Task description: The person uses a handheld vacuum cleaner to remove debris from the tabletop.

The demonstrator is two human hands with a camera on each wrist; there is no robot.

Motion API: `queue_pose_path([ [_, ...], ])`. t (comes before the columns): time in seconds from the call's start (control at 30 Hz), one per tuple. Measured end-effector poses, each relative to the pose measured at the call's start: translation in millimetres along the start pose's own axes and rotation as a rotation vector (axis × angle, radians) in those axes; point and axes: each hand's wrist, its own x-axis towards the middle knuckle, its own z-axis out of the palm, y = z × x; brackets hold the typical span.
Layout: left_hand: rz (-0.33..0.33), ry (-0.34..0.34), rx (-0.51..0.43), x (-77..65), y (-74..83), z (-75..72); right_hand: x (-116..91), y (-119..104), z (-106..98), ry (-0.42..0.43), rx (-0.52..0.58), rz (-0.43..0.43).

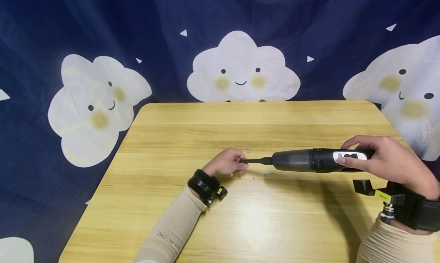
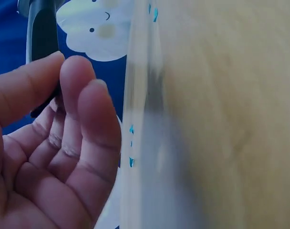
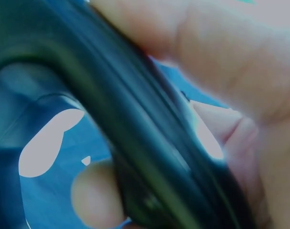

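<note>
A black handheld vacuum cleaner (image 1: 295,160) is held level above the table, its narrow nozzle (image 1: 258,161) pointing left. My right hand (image 1: 388,158) grips its handle, the thumb lying along the light control panel (image 1: 348,156). At the other end, my left hand (image 1: 228,162) pinches the nozzle tip between thumb and fingers. The left wrist view shows this pinch on the dark nozzle (image 2: 44,33) up close. Small blue scraps (image 1: 265,174) lie on the table below and beside the nozzle. In the right wrist view the dark handle (image 3: 135,119) fills much of the picture, blurred.
A wooden table (image 1: 192,121) with rounded far corners lies under both hands. Behind it hangs a dark blue cloth (image 1: 165,18) printed with white smiling clouds (image 1: 240,68). Black camera straps (image 1: 204,184) circle both wrists.
</note>
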Motion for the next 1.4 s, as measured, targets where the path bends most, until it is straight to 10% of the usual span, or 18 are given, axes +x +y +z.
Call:
queue_pose_path([
  [0.43, 0.011, 0.030, -0.076, -3.6, -7.4, -15.4, -2, 12, -4, 0.001, 0.069, 0.065],
  [1.07, -0.080, 0.230, 0.261, -16.7, -23.6, -50.7, 6, 11, 4, -0.006, -0.043, 0.080],
  [1.4, -0.183, 0.239, 0.288, -22.4, -27.4, -62.1, 13, -1, 11, 0.043, -0.008, 0.015],
])
